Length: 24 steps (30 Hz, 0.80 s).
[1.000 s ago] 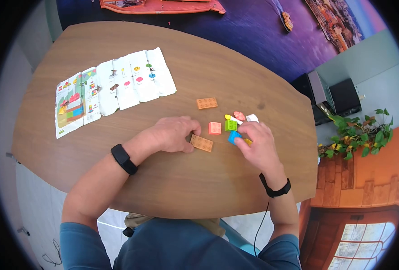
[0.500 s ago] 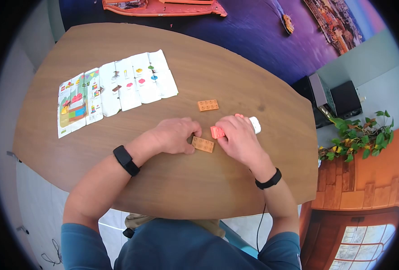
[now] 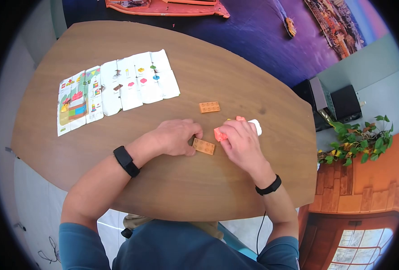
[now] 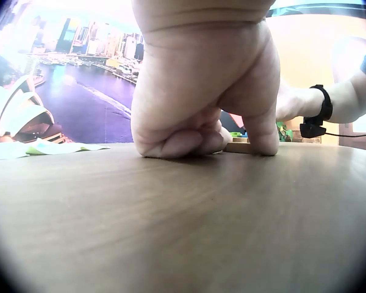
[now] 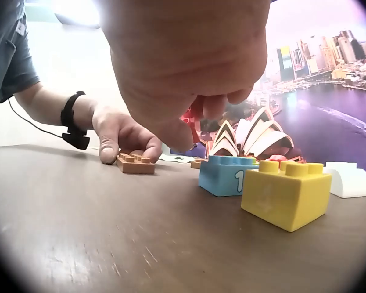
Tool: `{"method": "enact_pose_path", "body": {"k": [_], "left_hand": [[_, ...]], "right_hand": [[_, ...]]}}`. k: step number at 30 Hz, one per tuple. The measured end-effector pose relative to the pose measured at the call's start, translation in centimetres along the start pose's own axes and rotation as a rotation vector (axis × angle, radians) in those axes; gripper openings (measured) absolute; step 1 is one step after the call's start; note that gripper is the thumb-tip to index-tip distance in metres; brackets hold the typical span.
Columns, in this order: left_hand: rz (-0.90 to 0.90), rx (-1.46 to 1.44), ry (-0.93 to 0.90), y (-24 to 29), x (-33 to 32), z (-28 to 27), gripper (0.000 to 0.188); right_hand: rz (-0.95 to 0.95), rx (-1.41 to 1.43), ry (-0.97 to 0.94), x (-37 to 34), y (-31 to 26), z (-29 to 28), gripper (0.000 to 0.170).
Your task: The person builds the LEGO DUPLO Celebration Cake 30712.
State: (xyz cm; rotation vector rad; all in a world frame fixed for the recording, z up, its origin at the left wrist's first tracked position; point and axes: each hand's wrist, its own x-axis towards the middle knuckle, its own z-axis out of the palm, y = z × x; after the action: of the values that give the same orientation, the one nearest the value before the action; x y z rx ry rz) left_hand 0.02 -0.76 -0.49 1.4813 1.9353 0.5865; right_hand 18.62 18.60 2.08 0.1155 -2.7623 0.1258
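My left hand (image 3: 177,136) rests on the table and grips the left end of an orange-brown toy brick plate (image 3: 205,146) between thumb and fingers; its studs face up. My right hand (image 3: 244,146) pinches a coral toy brick (image 3: 218,134), just right of that plate. In the right wrist view the coral brick (image 5: 191,119) shows above the tabletop, mostly hidden by fingers. Below and beside that hand stand a blue brick (image 5: 216,178) marked with a 1, a yellow brick (image 5: 287,198) and a white rounded piece (image 5: 349,180).
A second orange-brown plate (image 3: 209,107) lies farther back on the table (image 3: 163,189). An unfolded picture instruction sheet (image 3: 138,83) is spread at the back left. Behind the right hand, a coral piece (image 3: 240,118) peeks out.
My right hand has moved left from the blue brick to the coral brick and taken hold of it, now lifted and tilted. The left hand stays at its plate.
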Motion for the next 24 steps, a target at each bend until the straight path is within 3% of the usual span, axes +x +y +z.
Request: {"method": "enact_pose_path", "body": {"k": [3,7,12,15,24], "left_hand": [[-0.008,0.002,-0.012,0.1,0.1,-0.1,0.049],[-0.009,0.005,-0.008,0.2,0.1,-0.1,0.048],[-0.010,-0.013,-0.010,0.3,0.1,-0.2,0.047],[-0.016,-0.004,-0.016,0.6,-0.1,-0.4,0.047],[-0.025,-0.011,-0.011,0.5,-0.1,-0.3,0.050]], "right_hand": [[0.046,0.012,-0.097,0.2,0.1,0.6,0.030],[0.053,0.002,-0.070,0.0,0.1,0.2,0.030],[0.312,-0.021,-0.129,-2.7,1.5,-2.8,0.026],[0.376,-0.021,-0.193,-4.0,1.8,-3.8,0.026],[0.362,0.020,-0.198,-4.0,1.8,-2.1,0.027]]}}
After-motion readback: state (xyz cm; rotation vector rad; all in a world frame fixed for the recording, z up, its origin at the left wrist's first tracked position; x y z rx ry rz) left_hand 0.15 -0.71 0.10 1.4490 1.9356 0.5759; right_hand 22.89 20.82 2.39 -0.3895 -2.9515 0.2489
